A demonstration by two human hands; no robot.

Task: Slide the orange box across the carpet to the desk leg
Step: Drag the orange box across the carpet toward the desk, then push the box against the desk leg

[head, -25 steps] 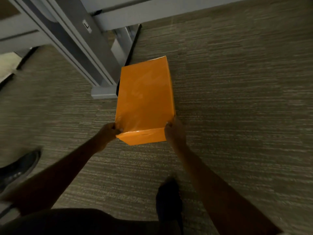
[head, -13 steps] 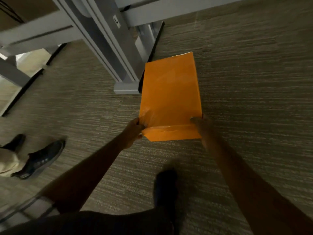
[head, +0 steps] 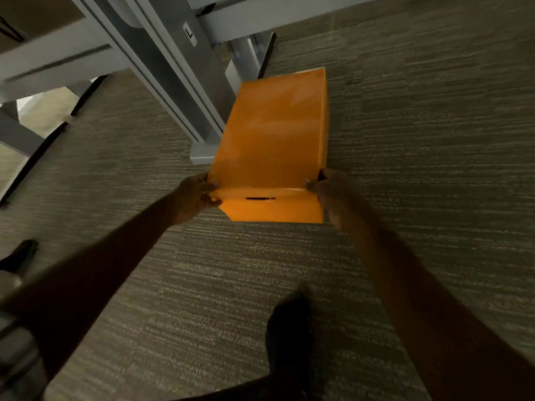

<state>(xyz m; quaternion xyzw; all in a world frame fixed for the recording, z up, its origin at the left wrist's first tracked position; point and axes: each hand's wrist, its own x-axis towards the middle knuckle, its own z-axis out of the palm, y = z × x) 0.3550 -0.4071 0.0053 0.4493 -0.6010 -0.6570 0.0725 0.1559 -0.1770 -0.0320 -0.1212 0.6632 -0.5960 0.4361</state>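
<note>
An orange box [head: 275, 134] lies flat on the striped grey carpet [head: 419, 146], long side pointing away from me. Its left side rests against the foot of the grey metal desk leg [head: 185, 79]. My left hand [head: 194, 198] grips the near left corner of the box. My right hand [head: 330, 189] grips the near right corner. A dark slot shows on the near end face of the box.
Grey desk crossbars [head: 58, 65] run overhead at the upper left. My dark shoe [head: 289, 328] stands on the carpet near the bottom centre. Another person's dark shoe [head: 20, 253] is at the left edge.
The box has come closer against the desk leg's foot, and its near end face now shows more. Both hands keep their hold on the near corners.
</note>
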